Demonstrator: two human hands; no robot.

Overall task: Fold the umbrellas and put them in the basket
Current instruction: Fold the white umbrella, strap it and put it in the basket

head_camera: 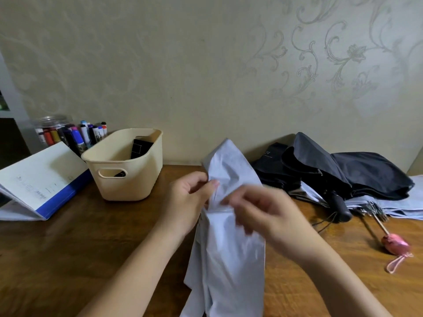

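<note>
The pale blue umbrella (231, 248) is collapsed and held roughly upright over the near edge of the bench (91, 236), its canopy loose and creased, with flaps hanging free below the hands. The left hand (190, 197) pinches the cloth at its waist, fingers curled and thumb pressed to the fabric. The right hand (267, 216) lies against the same gathered band with bent fingers, but it is blurred, so I cannot tell whether it has hold of cloth or a strap. This looks like the gathering and wrapping step. The next move probably calls for smoothing the flaps round the shaft and fastening them before the bundle can go anywhere. The cream basket (128, 184) stands to the left, apart from the hands, with a dark folded item (140, 149) already in it and room beside that. To the right, a black umbrella (357, 170) lies half collapsed over another pale umbrella (400, 205), whose pink handle (394, 244) points toward the near edge, and a dark folded heap (274, 170) sits against the wall. These seem to be waiting their turn. A blue-edged folder (43, 179) and a jar of markers (77, 136) crowd the basket's left side, though the path from the hands to the basket looks open.
</note>
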